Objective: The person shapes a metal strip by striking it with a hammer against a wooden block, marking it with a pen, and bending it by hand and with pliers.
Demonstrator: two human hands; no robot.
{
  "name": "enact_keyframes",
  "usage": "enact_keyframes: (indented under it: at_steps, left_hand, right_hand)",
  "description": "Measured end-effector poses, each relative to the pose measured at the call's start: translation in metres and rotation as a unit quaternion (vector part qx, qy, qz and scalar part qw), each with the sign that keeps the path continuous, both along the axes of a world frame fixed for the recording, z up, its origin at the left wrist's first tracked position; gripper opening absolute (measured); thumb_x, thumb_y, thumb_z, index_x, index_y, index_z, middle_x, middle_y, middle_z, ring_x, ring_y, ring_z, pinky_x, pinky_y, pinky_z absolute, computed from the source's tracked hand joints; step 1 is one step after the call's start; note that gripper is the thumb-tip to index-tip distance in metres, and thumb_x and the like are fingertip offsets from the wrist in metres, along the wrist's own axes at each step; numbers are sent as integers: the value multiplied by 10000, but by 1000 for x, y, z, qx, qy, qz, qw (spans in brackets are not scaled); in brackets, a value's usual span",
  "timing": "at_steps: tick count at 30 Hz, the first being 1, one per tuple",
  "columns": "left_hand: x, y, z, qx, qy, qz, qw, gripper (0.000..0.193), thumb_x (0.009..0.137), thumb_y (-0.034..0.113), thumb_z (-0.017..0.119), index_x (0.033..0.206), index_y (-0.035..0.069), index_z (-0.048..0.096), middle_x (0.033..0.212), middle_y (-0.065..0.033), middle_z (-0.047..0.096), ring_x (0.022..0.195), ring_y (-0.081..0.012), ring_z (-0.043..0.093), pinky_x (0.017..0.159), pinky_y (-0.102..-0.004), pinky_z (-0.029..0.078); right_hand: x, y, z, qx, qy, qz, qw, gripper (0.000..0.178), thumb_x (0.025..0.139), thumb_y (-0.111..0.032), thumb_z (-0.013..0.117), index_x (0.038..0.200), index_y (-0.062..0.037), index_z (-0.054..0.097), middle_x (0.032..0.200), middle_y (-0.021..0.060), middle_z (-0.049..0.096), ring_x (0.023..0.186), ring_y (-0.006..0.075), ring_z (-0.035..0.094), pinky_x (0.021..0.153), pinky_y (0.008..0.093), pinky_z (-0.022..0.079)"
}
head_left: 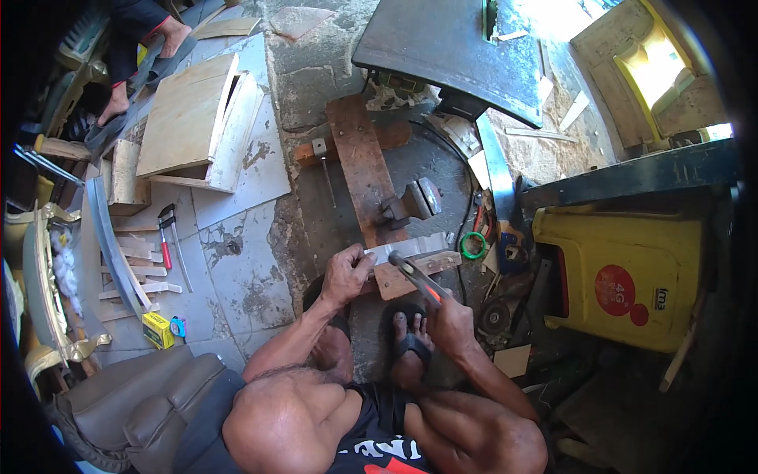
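Note:
Near the middle, my right hand (453,322) is wrapped round the handle of a hammer (418,278), whose head is over or against a pale, silvery flat strip (422,244). Whether the head touches it I cannot tell. My left hand (347,275) pinches the strip's left end, its fingers just left of the hammer head. The strip lies along the near end of a low, worn wooden bench (359,158), by a short wooden board (395,281). A metal vise (418,201) is fixed just beyond the strip, on the bench's right side.
A green tape roll (474,246) and a handsaw (499,178) lie at the right, before a yellow plastic stool (620,276) on its side. A dark table (458,51) stands beyond. Leftward are a wooden box (189,118), a clamp (166,237) and another person's feet (174,38).

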State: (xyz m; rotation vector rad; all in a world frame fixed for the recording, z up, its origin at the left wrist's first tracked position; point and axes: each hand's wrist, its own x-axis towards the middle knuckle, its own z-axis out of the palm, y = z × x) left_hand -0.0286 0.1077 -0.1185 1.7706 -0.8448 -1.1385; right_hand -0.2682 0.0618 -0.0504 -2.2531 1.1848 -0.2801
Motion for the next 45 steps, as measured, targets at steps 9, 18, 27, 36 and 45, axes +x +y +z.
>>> enact_keyframes:
  at_steps: [9, 18, 27, 36, 45]
  left_hand:
    - [-7, -9, 3, -1, 13, -8, 1000, 341, 897, 264, 647, 709, -1, 545, 594, -102, 506, 577, -117, 449, 544, -368, 392]
    - [1, -5, 7, -2, -1, -8, 1000, 320, 897, 239, 651, 715, 2, 537, 591, -105, 496, 580, -129, 445, 543, -367, 387]
    - [2, -4, 0, -19, -43, -28, 998, 324, 908, 256, 647, 726, 5, 553, 586, -84, 521, 559, -140, 451, 540, -362, 394]
    - [2, 0, -8, -10, 10, -14, 1000, 323, 915, 258, 642, 727, 6, 569, 612, -93, 541, 574, -145, 476, 557, -356, 409]
    - [2, -5, 7, -2, 17, -20, 1000, 320, 912, 260, 650, 737, 3, 574, 619, -93, 549, 590, -136, 483, 564, -344, 413]
  right_hand:
    - [7, -11, -6, 2, 87, 0, 996, 236, 978, -259, 579, 888, -63, 482, 676, 176, 614, 559, 394, 629, 480, 494, 495]
    - [17, -11, -2, 2, 91, -16, 996, 229, 961, -243, 605, 863, -67, 496, 664, 178, 604, 554, 386, 627, 476, 493, 483]
    - [11, -3, 15, -18, 31, 7, 999, 211, 947, -218, 609, 894, -70, 468, 701, 159, 612, 598, 378, 636, 506, 491, 494]
    - [-14, 8, -9, -2, -18, 7, 1000, 191, 928, -185, 632, 903, -47, 502, 694, 192, 609, 617, 404, 633, 518, 490, 500]
    - [-3, 2, -8, 6, 63, -6, 998, 201, 964, -226, 581, 912, -67, 470, 732, 197, 617, 617, 398, 641, 514, 498, 493]
